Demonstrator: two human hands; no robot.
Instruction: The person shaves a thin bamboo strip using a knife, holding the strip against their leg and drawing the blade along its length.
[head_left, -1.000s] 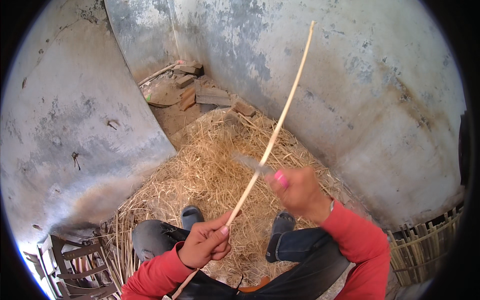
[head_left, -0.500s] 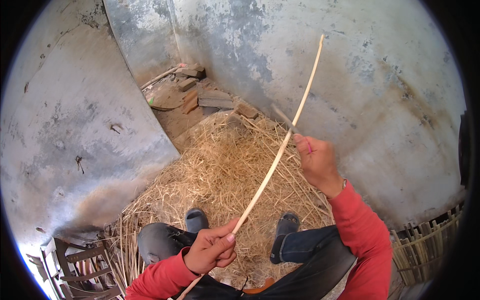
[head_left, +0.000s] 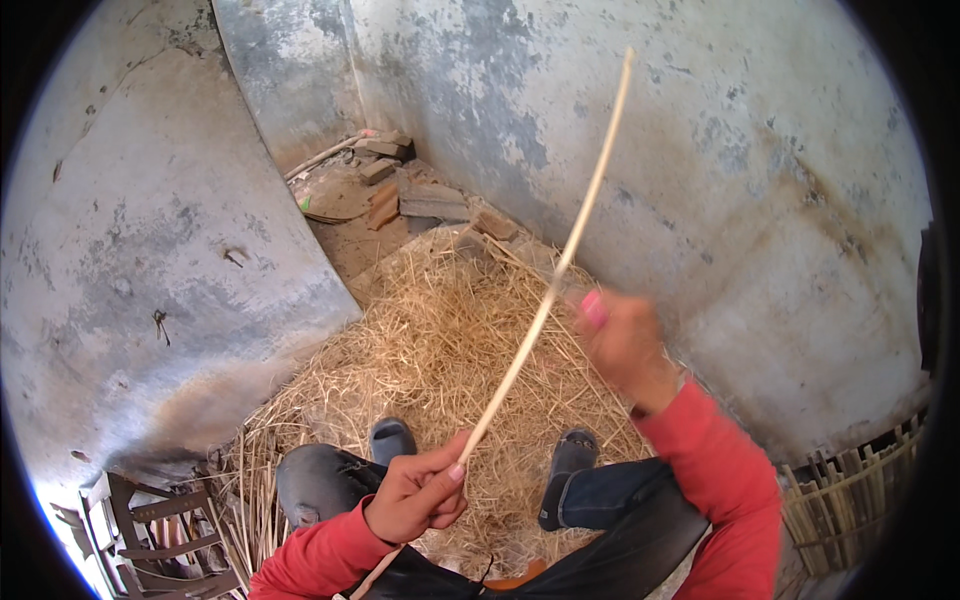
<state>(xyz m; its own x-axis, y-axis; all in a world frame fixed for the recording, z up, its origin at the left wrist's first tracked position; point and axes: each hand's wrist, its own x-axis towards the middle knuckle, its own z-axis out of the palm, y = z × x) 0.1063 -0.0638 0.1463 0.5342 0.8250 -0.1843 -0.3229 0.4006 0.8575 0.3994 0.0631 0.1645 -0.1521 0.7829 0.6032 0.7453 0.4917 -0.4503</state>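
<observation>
Straw (head_left: 400, 320) covers the floor. Above it, a long, pale stick (head_left: 520, 357) slants from lower left to upper right. The right hand (head_left: 630, 345), blurred, is nearer its tip, just right of the shaft; the left hand (head_left: 420, 492) grips lower down. The right fingers curl, seemingly around a smeared grey tool (head_left: 559, 284) crossing the stick.

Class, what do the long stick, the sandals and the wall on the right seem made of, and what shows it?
Long stick: probably bamboo or wood, seemingly unpainted, given its pale straw colour and slight bend.
Sandals: likely rubber or foam plastic, matt grey, with a moulded look.
Wall: apparently painted plaster, its worn finish blotched with grey-blue patches.
</observation>
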